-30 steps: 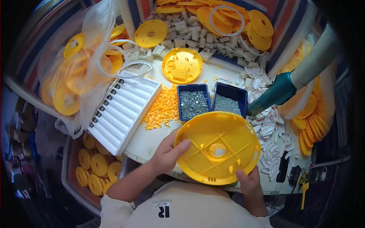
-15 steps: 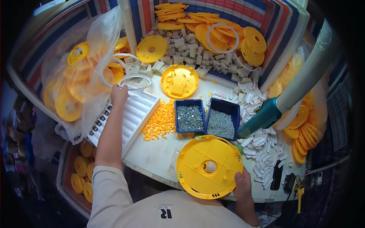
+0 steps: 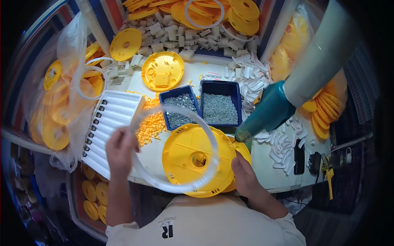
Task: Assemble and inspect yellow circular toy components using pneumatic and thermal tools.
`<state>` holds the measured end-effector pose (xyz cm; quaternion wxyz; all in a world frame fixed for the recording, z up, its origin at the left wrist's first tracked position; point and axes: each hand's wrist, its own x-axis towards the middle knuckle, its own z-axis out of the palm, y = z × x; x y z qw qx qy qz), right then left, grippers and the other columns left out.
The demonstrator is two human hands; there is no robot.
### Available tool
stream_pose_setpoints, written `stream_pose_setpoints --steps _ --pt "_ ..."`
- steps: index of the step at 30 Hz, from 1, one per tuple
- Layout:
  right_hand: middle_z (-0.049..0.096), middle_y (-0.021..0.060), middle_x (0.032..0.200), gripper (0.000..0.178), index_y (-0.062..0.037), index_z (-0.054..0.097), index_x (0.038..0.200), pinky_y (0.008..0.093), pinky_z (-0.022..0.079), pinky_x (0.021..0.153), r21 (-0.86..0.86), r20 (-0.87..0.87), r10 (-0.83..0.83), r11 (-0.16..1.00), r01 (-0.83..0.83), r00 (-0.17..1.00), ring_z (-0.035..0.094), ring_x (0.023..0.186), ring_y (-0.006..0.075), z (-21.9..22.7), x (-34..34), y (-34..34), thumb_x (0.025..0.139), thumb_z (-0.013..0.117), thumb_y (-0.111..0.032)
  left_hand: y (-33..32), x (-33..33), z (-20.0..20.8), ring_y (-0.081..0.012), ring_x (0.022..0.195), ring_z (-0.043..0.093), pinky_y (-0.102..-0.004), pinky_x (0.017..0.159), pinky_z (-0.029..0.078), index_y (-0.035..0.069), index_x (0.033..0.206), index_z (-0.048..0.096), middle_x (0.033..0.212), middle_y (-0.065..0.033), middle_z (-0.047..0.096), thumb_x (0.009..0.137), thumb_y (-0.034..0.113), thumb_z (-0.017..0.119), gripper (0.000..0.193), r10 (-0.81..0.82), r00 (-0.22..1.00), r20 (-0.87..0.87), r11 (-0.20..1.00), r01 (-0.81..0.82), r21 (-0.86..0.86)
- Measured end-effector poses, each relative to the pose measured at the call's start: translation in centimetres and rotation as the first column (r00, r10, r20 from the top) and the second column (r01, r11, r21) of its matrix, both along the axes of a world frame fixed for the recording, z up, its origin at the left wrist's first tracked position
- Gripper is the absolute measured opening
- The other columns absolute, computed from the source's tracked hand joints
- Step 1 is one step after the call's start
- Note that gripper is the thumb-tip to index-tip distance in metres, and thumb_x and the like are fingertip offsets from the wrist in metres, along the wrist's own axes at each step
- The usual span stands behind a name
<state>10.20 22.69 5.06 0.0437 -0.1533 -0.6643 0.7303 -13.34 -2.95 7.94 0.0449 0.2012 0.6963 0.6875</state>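
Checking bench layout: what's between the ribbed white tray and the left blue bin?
Head view: a heap of small orange pieces, partly overlapped by the white ring in the left hand.

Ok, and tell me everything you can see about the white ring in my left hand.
The white ring is a thin, round band with a large open middle, and it looks like plastic. It is blurred, so fine detail is lost. Your left hand grips its left side, hiding part of the band. From the camera, it overlaps the upper yellow disc and the left blue tray; whether it touches the disc can't be told.
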Motion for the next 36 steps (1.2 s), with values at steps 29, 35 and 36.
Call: stream_pose_setpoints --steps 29,35,36 --pt "0.071 0.0112 0.099 0.015 0.0017 0.073 0.106 0.0270 0.050 0.066 0.811 -0.282 -0.067 0.517 0.275 0.957 0.066 0.079 0.0141 3.6 -1.4 2.4 0.094 0.071 -0.007 3.6 9.9 -6.6 -0.0341 0.146 0.048 -0.0468 0.124 0.036 -0.001 0.159 0.037 0.159 -0.0220 0.047 0.113 0.054 0.027 0.073 -0.791 0.382 0.478 0.524 0.020 0.852" --pt "0.070 0.0059 0.076 0.015 0.0050 0.074 0.107 0.0245 0.045 0.055 0.651 -0.390 -0.151 0.653 0.388 0.908 0.058 0.060 0.0067 4.7 -2.1 2.7 0.094 0.073 -0.003 2.6 9.4 -4.1 -0.0358 0.142 0.052 -0.0479 0.122 0.040 -0.001 0.159 0.037 0.156 -0.0232 0.050 0.111 0.056 0.031 0.075 -0.527 0.544 0.653 0.787 0.022 0.617" --pt "0.070 0.0059 0.076 0.015 0.0050 0.074 0.107 0.0245 0.045 0.055 0.656 -0.380 -0.172 0.642 0.396 0.909 0.058 0.060 0.0067 4.8 -2.0 2.8 0.094 0.073 -0.003 2.7 9.3 -4.5 -0.0358 0.142 0.052 -0.0479 0.122 0.040 -0.001 0.159 0.037 0.156 -0.0232 0.050 0.111 0.056 0.031 0.075 -0.541 0.524 0.658 0.785 0.034 0.618"
